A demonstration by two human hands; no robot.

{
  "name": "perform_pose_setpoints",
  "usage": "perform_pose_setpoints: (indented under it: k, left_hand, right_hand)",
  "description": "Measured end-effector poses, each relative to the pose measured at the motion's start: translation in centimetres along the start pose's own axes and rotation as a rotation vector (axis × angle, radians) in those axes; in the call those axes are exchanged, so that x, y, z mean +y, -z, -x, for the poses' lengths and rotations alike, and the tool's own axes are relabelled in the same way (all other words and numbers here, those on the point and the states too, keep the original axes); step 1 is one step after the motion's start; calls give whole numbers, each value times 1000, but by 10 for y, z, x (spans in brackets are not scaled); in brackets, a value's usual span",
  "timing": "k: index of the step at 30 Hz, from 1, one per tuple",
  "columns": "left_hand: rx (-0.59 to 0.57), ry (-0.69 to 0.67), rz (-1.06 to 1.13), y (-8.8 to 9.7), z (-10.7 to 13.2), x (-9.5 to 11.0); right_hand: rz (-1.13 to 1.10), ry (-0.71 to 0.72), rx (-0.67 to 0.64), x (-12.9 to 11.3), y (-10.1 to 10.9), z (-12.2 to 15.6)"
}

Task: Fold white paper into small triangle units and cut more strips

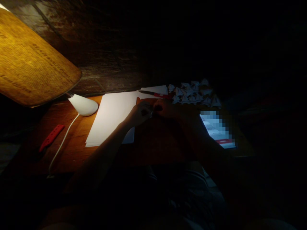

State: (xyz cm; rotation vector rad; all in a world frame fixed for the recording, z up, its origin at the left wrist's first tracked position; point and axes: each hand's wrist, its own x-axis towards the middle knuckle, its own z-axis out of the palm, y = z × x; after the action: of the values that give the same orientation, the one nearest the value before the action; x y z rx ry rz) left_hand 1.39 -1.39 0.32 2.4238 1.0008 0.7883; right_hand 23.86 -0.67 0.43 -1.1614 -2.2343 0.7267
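My left hand [141, 113] and my right hand [163, 108] meet above the middle of the wooden table [158, 143]. Both have their fingers closed, pinching a small pale piece of paper [151, 112] between them; most of it is hidden and its shape is too dark to make out. Left of my hands lies a stack of white paper sheets [112, 115], partly under my left forearm. Just behind my hands, a knife [146, 92] with a dark blade and red handle rests on smaller paper sheets [157, 88].
Several small folded paper pieces [189, 92] are heaped at the back right. A lit tablet or phone [216, 127] lies near my right forearm. At left stand a lamp's white base [85, 105] and its large shade [33, 60], with a cord [63, 143] and a red strip-like object [51, 137].
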Motion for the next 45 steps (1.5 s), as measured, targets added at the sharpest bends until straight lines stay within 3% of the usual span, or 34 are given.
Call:
perform_pose_setpoints:
  k: [4,11,17,29,36,45]
  left_hand:
    - [-31,-41,39,6,0,-4]
    - [-197,-155,92,26,2,0]
    - [-213,-178,11,27,2,10]
    - [-235,-192,-49,26,5,6]
    - [-245,-179,-75,26,5,4]
    - [-269,-197,-117,32,7,7]
  right_hand:
    - [-21,40,-5,-1,0,1]
    - [-101,72,-24,-1,6,3]
    - [-99,94,-65,8,12,3]
    - [-75,62,-112,5,17,3]
    - [-32,53,-69,10,11,0]
    - [19,-41,-37,-2,9,-1]
